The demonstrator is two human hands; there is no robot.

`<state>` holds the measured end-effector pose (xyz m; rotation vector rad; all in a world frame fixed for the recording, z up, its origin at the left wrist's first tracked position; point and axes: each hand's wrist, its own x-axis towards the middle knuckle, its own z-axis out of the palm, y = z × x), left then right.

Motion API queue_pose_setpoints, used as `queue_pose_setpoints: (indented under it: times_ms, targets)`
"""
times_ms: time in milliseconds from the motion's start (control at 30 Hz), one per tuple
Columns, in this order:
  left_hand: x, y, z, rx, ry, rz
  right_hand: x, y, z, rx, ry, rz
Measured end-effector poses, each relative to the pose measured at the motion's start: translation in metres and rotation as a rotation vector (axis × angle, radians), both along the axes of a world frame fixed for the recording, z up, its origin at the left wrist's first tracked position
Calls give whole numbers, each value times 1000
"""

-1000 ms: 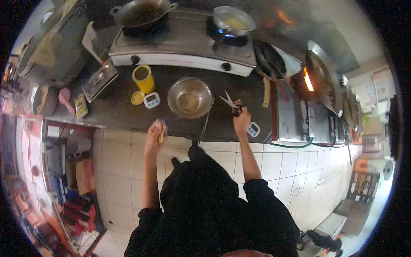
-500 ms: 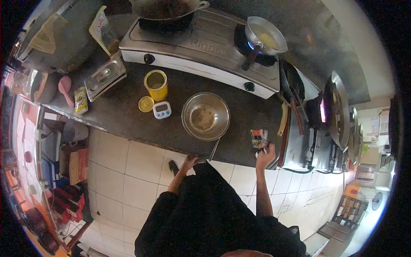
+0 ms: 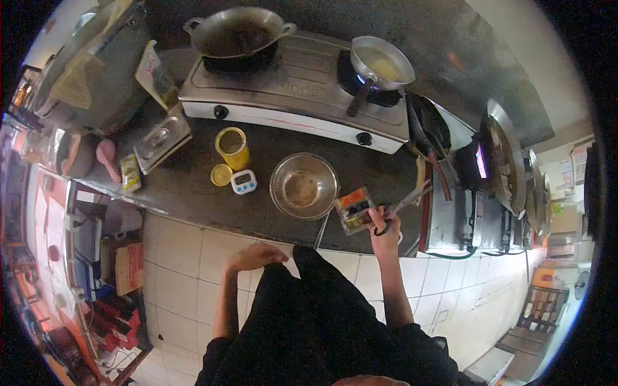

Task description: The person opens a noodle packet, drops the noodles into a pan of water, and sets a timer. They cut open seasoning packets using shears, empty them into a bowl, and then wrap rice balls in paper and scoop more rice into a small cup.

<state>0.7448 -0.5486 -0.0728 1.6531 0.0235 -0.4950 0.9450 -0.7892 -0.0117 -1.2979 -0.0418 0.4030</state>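
Observation:
My right hand (image 3: pixel 385 235) is closed on a small printed packet (image 3: pixel 355 210) and a pair of scissors (image 3: pixel 409 199) together. The packet, orange, black and clear, points left toward the bowl; the blades point up and right. My left hand (image 3: pixel 256 256) hangs before the counter edge, empty, with fingers loosely bent and apart. A steel bowl (image 3: pixel 325 168) on the counter has a brownish residue at its bottom. Beside it stand a white timer (image 3: pixel 244 182), an open yellow can (image 3: pixel 232 154) and its round yellow lid (image 3: pixel 221 174). A thin metal handle (image 3: pixel 322 230) lies below the bowl.
A two-burner stove (image 3: pixel 296 96) spans the back. It carries a dark wok (image 3: pixel 241 32) and a saucepan (image 3: pixel 383 62) over a blue flame. Left are a lidded steel container (image 3: pixel 159 141), a pink spoon (image 3: pixel 107 159) and a large pot (image 3: pixel 96 90). More pans (image 3: pixel 505 157) stand at right.
My right hand has moved left and turned, bringing the packet closer to the bowl and the scissors into clear view. My left hand has moved left and down slightly. The view has shifted.

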Motion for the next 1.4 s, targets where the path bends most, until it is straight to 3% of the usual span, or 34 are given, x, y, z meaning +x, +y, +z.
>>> queue_pose_setpoints:
  times_ms: [100,200,333,433,467,567,667,767,967,1267,1400]
  targets:
    - [30,-14,80,-249,-305,473,-2,26,22,-74,-115,248]
    - [56,-23,106,-252,-395,456,-14,56,66,-205,-314,373]
    - [74,-42,100,-692,-194,785,-14,69,67,-145,-410,311]
    - [79,-45,114,-986,-351,944,-12,53,70,-356,-605,383]
    - [80,-44,117,-1012,-381,964,-17,51,70,-232,-620,438]
    - [86,-41,117,-922,-538,1018,-8,27,69,-755,-1271,760]
    - [86,-51,144,-756,-613,1091,-24,31,95,-617,-904,983]
    - [87,-59,148,-548,-689,1082,-19,29,87,-562,-628,983]
    - [91,-70,147,-444,-739,1052,-19,29,100,-656,-578,873]
    - [89,-69,134,-544,-645,998,-30,23,72,-374,-374,766]
    - [89,-66,123,-595,-631,958,-24,21,66,-509,-387,754]
